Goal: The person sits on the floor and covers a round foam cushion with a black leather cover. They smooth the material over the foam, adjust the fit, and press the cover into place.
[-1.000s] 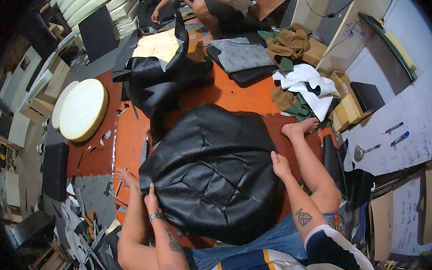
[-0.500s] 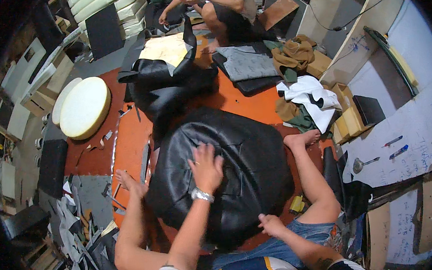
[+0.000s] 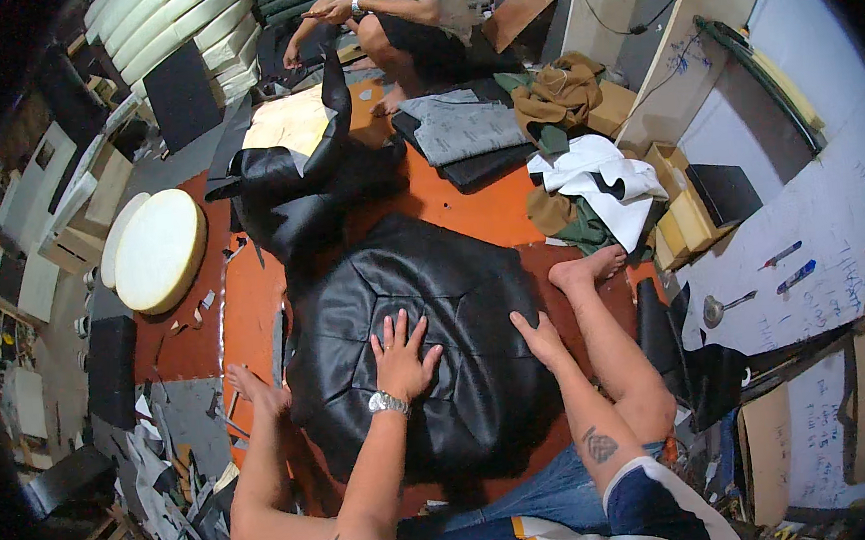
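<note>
Two bare hands lie on the black cover (image 3: 493,421), which I locate at the center of the frame. Left hand (image 3: 406,362): flat, palm down, fingers spread, pressed to the upper face near the middle of the seams and grasping nothing. Right hand (image 3: 541,345): in contact with the cover's right-hand edge, thumb apart from the fingers; I cannot tell whether the fingers close on the material beneath. A metal-link watch (image 3: 389,402) encircles the left wrist.

Cover material: leather-like sheet, semi-gloss, fine-grained. Shape: rounded, bulging, creased, with angular seam lines radiating across the top. Supporting surface: smooth orange sheet (image 3: 464,213) and reddish-brown sheet (image 3: 526,464). At left of frame I note a thick cream disc (image 3: 163,254), foam-like; at upper center, folded grey fabric (image 3: 468,127); at upper right, crumpled white material (image 3: 597,178).
</note>
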The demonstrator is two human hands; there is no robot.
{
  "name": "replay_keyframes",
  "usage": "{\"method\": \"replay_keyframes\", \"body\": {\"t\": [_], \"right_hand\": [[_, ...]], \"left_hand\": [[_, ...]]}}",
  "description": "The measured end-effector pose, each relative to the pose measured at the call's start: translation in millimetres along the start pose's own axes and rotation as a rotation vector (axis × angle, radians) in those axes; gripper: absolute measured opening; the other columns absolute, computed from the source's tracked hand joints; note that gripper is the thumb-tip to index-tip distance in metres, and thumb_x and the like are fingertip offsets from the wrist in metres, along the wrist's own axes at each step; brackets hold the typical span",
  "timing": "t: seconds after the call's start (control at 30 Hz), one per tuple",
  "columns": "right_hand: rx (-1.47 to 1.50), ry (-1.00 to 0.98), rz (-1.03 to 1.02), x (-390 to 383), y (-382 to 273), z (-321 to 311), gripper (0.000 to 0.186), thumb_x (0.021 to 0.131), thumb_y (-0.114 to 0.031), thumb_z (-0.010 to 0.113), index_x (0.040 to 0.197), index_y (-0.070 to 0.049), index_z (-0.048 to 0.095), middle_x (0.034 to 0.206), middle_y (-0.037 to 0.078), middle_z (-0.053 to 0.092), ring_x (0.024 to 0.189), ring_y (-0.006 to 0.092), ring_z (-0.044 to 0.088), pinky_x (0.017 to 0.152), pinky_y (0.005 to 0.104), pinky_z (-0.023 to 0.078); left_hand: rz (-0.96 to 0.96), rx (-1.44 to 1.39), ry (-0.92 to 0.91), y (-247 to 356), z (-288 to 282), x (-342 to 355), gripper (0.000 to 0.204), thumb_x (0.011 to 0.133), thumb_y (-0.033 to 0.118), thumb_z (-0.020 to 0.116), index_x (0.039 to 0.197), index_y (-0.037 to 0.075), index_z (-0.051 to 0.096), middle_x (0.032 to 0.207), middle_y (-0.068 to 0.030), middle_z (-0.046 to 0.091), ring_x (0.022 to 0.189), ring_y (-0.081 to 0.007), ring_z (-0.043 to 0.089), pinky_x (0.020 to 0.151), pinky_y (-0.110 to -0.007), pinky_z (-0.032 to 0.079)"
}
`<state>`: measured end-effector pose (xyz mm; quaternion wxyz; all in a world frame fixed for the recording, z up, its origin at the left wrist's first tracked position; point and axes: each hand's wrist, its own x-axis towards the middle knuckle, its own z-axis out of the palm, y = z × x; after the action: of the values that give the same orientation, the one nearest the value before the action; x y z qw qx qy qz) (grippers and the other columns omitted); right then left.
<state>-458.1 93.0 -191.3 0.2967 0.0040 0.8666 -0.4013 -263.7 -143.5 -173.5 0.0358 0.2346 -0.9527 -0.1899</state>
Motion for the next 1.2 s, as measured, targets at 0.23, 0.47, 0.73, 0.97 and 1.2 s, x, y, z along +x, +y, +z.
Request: {"method": "replay_keyframes", "body": {"t": [0.23, 0.47, 0.73, 0.97, 1.2], "right_hand": [[-0.24, -0.249, 0.084, -74, 42, 2, 0.112, 0.086, -0.075, 0.072, 0.155, 0.01, 0.043, 0.15, 0.032, 0.057, 0.141, 0.0446, 0.055, 0.12, 0.0475, 0.041], [0.48, -0.113, -0.085, -36, 44, -17, 0.073, 0.093, -0.046, 0.083, 0.14, 0.006, 0.063, 0.136, 0.019, 0.07, 0.123, 0.0285, 0.067, 0.106, 0.0395, 0.05], [0.714, -0.354, 0.236, -14, 39, -51, 0.045, 0.091, -0.029, 0.087, 0.123, -0.001, 0.074, 0.117, 0.012, 0.077, 0.101, 0.0217, 0.072, 0.094, 0.038, 0.054], [0.493, -0.204, 0.095, -34, 21, -67, 0.035, 0.09, -0.025, 0.085, 0.115, -0.002, 0.077, 0.102, 0.006, 0.078, 0.091, 0.0199, 0.072, 0.087, 0.038, 0.055], [-0.125, 0.273, -0.192, -62, -16, -68, 0.036, 0.093, -0.027, 0.075, 0.114, 0.002, 0.072, 0.106, 0.029, 0.075, 0.104, 0.0484, 0.071, 0.094, 0.0522, 0.055]], "left_hand": [[-0.151, 0.0, -0.013, 10, -5, 20, 0.039, 0.105, 0.04, 0.063, 0.122, 0.005, 0.069, 0.154, -0.0152, 0.054, 0.155, -0.0384, 0.037, 0.123, -0.067, 0.03], [-0.14, 0.066, 0.214, 33, 29, -2, 0.047, 0.106, 0.031, 0.058, 0.144, 0.003, 0.058, 0.158, -0.0203, 0.048, 0.158, -0.0456, 0.03, 0.127, -0.063, 0.025], [-0.107, 0.096, 0.159, 29, 27, -5, 0.059, 0.107, 0.042, 0.054, 0.158, 0.012, 0.05, 0.164, -0.0204, 0.043, 0.16, -0.0448, 0.025, 0.128, -0.062, 0.021], [-0.092, 0.141, 0.124, 38, 16, -5, 0.084, 0.097, 0.064, 0.063, 0.159, 0.009, 0.049, 0.165, -0.0205, 0.039, 0.16, -0.0459, 0.023, 0.128, -0.061, 0.02], [-0.079, 0.357, 0.162, 51, 19, -6, 0.095, 0.09, 0.072, 0.067, 0.158, 0.009, 0.047, 0.162, -0.0222, 0.042, 0.158, -0.0465, 0.026, 0.128, -0.063, 0.02]]}}
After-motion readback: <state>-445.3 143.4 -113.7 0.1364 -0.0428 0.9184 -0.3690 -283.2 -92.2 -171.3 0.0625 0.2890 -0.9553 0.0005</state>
